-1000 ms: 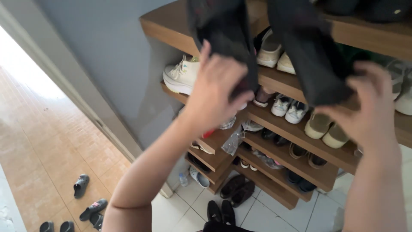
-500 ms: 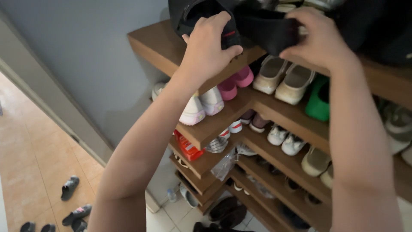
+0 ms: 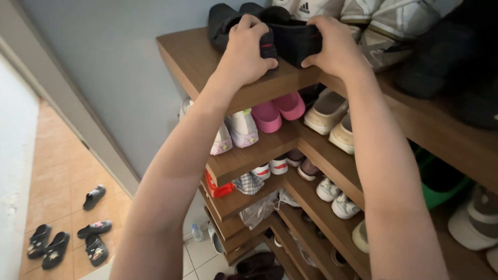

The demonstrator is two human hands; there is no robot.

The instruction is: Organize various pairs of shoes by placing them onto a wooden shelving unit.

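Both hands up on the top shelf [image 3: 194, 59] — left hand [image 3: 244, 54] and right hand [image 3: 334, 46] each curl their fingers tight around a black shoe [image 3: 293, 39].

Black shoes [image 3: 270, 31] on brown shelf [image 3: 197, 62]; pink clogs [image 3: 277, 111] below.

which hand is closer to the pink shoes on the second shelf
Left. The left hand grips a black shoe on the top shelf, almost straight above the pink shoes. The right hand sits further to the right, holding the other black shoe.
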